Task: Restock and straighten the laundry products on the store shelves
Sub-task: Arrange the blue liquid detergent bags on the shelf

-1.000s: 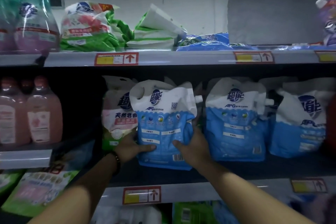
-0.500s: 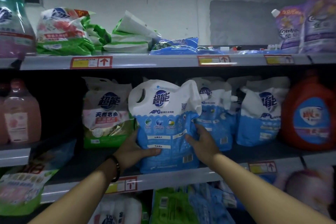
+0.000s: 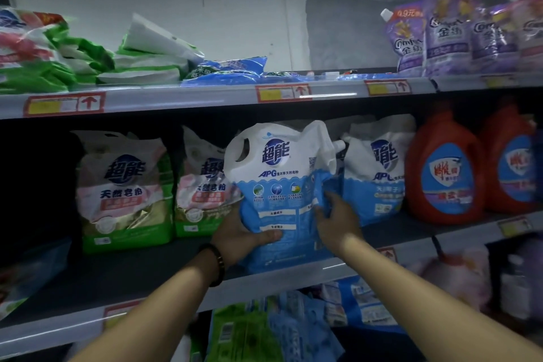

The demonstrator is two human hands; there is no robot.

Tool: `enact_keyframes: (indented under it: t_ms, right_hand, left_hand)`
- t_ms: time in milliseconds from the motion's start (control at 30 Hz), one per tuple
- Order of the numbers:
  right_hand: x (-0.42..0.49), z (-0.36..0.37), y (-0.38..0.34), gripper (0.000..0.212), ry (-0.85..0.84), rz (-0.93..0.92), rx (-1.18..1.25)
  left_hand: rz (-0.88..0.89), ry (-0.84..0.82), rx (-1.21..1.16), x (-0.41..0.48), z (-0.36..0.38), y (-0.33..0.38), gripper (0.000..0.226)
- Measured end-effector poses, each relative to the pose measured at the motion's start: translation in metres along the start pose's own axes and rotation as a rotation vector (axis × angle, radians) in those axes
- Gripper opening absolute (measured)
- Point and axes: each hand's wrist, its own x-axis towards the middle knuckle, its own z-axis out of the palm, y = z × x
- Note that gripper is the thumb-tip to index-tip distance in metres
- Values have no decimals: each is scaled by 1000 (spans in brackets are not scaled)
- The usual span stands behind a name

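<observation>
Store shelf (image 3: 117, 279) holds an upright pouch (image 3: 282, 194) standing tall between both hands, left hand (image 3: 244, 236) and right hand (image 3: 335, 219) fingers grasping its lower sides.

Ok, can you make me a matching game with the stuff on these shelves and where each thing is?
Things:
1. blue and white pouch
2. purple pouches
3. red jugs
4. green and pink bags

Places:
A. top shelf, right end
B. middle shelf, left of the held pouch
C. between the left hand and right hand
D. middle shelf, right end

Pairs: 1-C, 2-A, 3-D, 4-B
</observation>
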Motion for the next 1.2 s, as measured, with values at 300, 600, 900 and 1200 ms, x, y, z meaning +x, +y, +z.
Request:
enact_keyframes:
  t_ms: [300,600,900,1200]
  right_hand:
    - [-11,-32,28,54,300,-80,-156]
    - [-6,-48,53,87,206,-102,-256]
    - [45,-84,103,94,161,1,-431]
    - [46,-105,86,87,-35,115,-534]
  left_hand:
    - [-8,-4,190,29,78,14,90]
    - [-27,-190,179,102,169,-2,81]
    - [-95,-231,298,111,232,28,109]
    - [-135,-11,187,105,243,36,49]
